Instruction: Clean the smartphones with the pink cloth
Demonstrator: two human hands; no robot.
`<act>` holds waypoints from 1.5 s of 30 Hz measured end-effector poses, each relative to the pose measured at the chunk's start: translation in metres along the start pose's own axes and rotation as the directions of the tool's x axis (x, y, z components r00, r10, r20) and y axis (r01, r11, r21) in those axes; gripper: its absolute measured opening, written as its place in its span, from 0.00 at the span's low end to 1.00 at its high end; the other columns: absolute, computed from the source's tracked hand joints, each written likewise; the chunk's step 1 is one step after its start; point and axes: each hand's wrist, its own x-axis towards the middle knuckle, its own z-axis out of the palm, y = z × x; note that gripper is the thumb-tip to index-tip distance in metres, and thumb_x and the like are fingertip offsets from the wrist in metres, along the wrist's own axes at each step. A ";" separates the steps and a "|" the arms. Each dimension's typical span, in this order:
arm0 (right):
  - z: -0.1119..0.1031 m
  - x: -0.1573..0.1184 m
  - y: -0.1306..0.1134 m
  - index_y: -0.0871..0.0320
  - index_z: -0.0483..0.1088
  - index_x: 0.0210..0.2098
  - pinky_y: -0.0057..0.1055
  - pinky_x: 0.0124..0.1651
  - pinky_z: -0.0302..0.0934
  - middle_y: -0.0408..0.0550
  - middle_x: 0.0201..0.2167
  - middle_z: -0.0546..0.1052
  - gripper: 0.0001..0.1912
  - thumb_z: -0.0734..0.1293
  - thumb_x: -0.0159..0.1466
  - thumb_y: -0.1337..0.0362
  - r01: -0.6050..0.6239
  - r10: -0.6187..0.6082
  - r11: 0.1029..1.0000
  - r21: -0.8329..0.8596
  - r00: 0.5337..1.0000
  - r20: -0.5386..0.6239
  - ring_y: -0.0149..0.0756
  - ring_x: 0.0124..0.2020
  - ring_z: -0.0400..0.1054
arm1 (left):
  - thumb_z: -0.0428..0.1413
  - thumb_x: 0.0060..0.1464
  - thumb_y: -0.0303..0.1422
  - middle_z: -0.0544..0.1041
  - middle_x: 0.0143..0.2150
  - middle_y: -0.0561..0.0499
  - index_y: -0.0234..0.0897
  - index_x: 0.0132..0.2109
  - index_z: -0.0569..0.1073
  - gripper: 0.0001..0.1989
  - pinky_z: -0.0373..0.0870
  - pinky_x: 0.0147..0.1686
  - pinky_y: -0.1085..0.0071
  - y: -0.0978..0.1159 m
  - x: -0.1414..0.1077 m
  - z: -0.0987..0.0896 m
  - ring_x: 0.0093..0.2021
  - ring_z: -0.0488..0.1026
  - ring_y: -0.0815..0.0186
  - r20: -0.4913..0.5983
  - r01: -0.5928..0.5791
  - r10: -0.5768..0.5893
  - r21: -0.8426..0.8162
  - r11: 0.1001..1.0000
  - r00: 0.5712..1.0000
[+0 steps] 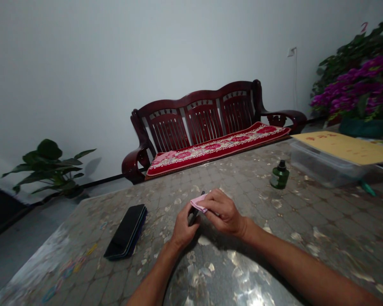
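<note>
Near the middle of the table, my left hand (184,227) is closed around a slim dark object (194,217), seen nearly edge-on. It looks flat, like a phone, but its face is turned away. My right hand (221,211) pinches a folded pink cloth (198,202) and presses it against the upper part of that object. The object's far end pokes out just beyond the cloth. To the left of my hands lies a small stack of phones (127,231), the top one with a black screen facing up.
The table (239,250) has a patterned, shiny cover. On the right stand a small green bottle (279,175) and a clear plastic box (325,165) with a yellow sheet (344,146) on top. Colourful bands (73,267) lie front left. Beyond is a wooden bench (198,110).
</note>
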 end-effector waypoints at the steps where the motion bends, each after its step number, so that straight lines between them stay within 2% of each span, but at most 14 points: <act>1: 0.000 0.001 -0.001 0.51 0.75 0.53 0.37 0.45 0.67 0.49 0.39 0.79 0.16 0.63 0.69 0.68 0.004 -0.003 1.000 -0.010 1.000 0.004 0.39 0.41 0.72 | 0.54 0.46 0.27 0.79 0.54 0.45 0.36 0.56 0.73 0.27 0.68 0.60 0.54 0.000 0.000 0.000 0.54 0.74 0.53 -0.003 0.000 0.000 0.006 1.000 1.000; 5: -0.001 0.004 0.007 0.51 0.74 0.54 0.38 0.45 0.67 0.49 0.41 0.79 0.17 0.62 0.69 0.70 -0.057 0.055 0.997 -0.043 0.997 -0.045 0.39 0.42 0.71 | 0.55 0.47 0.28 0.77 0.56 0.44 0.36 0.59 0.71 0.29 0.68 0.61 0.55 0.000 -0.002 0.000 0.56 0.74 0.53 0.005 -0.004 0.004 -0.055 0.998 1.000; 10: -0.002 0.004 0.011 0.51 0.75 0.54 0.37 0.45 0.66 0.49 0.38 0.79 0.17 0.62 0.69 0.71 -0.109 0.102 0.990 -0.090 0.992 -0.080 0.39 0.41 0.71 | 0.54 0.50 0.29 0.78 0.55 0.42 0.35 0.62 0.68 0.30 0.69 0.59 0.55 0.001 -0.003 0.002 0.52 0.76 0.55 0.039 0.029 -0.024 -0.136 0.990 0.999; 17: 0.001 0.001 -0.002 0.51 0.72 0.56 0.36 0.43 0.65 0.49 0.40 0.78 0.19 0.63 0.68 0.70 0.074 -0.074 0.991 -0.111 0.997 0.000 0.39 0.41 0.71 | 0.55 0.47 0.28 0.78 0.55 0.44 0.34 0.57 0.72 0.28 0.68 0.60 0.53 0.000 -0.002 0.001 0.55 0.74 0.51 -0.001 0.041 -0.041 -0.025 0.999 0.999; 20: 0.000 0.002 0.005 0.50 0.72 0.56 0.37 0.44 0.66 0.49 0.41 0.79 0.19 0.62 0.68 0.71 0.023 -0.026 0.993 -0.118 0.999 -0.024 0.40 0.42 0.71 | 0.55 0.48 0.28 0.77 0.57 0.44 0.36 0.60 0.70 0.30 0.67 0.62 0.54 0.001 -0.003 0.002 0.56 0.74 0.52 0.006 0.051 -0.051 -0.042 0.998 0.999; 24: -0.001 0.002 0.013 0.51 0.74 0.54 0.37 0.43 0.66 0.49 0.38 0.78 0.18 0.61 0.69 0.71 -0.071 0.058 0.985 -0.159 0.995 -0.084 0.40 0.41 0.70 | 0.54 0.50 0.29 0.78 0.55 0.42 0.34 0.62 0.68 0.30 0.68 0.60 0.56 0.002 -0.004 0.003 0.53 0.76 0.55 0.033 0.033 -0.030 -0.123 0.992 0.999; 29: 0.000 0.000 0.004 0.52 0.72 0.56 0.37 0.43 0.66 0.50 0.41 0.79 0.18 0.62 0.68 0.70 0.072 -0.072 0.988 -0.140 0.997 0.000 0.40 0.41 0.71 | 0.54 0.50 0.30 0.78 0.54 0.43 0.35 0.57 0.72 0.26 0.69 0.59 0.56 0.000 -0.003 0.003 0.55 0.75 0.53 -0.024 0.015 -0.015 -0.018 1.000 1.000; 31: 0.000 0.000 0.002 0.51 0.72 0.56 0.37 0.44 0.66 0.50 0.42 0.79 0.18 0.63 0.68 0.70 0.091 -0.088 0.987 -0.132 0.996 0.028 0.40 0.42 0.71 | 0.54 0.50 0.31 0.79 0.53 0.43 0.34 0.56 0.73 0.25 0.70 0.58 0.56 -0.001 -0.004 0.003 0.54 0.75 0.52 -0.031 0.007 -0.007 -0.001 1.000 1.000; 35: -0.001 0.002 0.010 0.51 0.72 0.56 0.37 0.44 0.65 0.50 0.42 0.79 0.19 0.62 0.69 0.71 0.039 -0.043 0.988 -0.148 0.999 -0.026 0.40 0.42 0.71 | 0.54 0.50 0.30 0.78 0.56 0.42 0.34 0.60 0.70 0.28 0.68 0.60 0.57 0.000 -0.004 0.003 0.55 0.75 0.54 -0.021 -0.031 0.029 -0.078 0.996 0.999; 39: -0.002 0.003 0.015 0.51 0.73 0.55 0.36 0.42 0.65 0.49 0.38 0.78 0.18 0.62 0.69 0.71 -0.028 0.012 0.983 -0.182 0.996 -0.090 0.39 0.39 0.70 | 0.56 0.50 0.30 0.79 0.54 0.42 0.34 0.60 0.70 0.29 0.70 0.58 0.57 0.001 -0.004 0.005 0.51 0.77 0.55 -0.010 -0.026 0.025 -0.194 0.981 1.000; 42: 0.000 0.002 0.008 0.52 0.72 0.56 0.36 0.42 0.66 0.49 0.39 0.78 0.19 0.62 0.68 0.72 0.044 -0.053 0.985 -0.167 0.998 -0.047 0.39 0.40 0.71 | 0.58 0.47 0.28 0.80 0.52 0.43 0.35 0.56 0.75 0.26 0.70 0.57 0.57 0.000 -0.003 0.006 0.51 0.77 0.53 -0.103 -0.079 0.057 -0.222 0.972 0.993; 45: 0.001 0.001 0.000 0.53 0.71 0.57 0.36 0.41 0.66 0.50 0.41 0.79 0.20 0.63 0.68 0.72 0.132 -0.134 0.981 -0.141 0.991 -0.002 0.39 0.40 0.72 | 0.59 0.45 0.26 0.82 0.48 0.44 0.36 0.51 0.78 0.23 0.72 0.55 0.57 0.000 -0.003 0.007 0.49 0.78 0.53 -0.143 -0.107 0.071 -0.258 0.960 0.987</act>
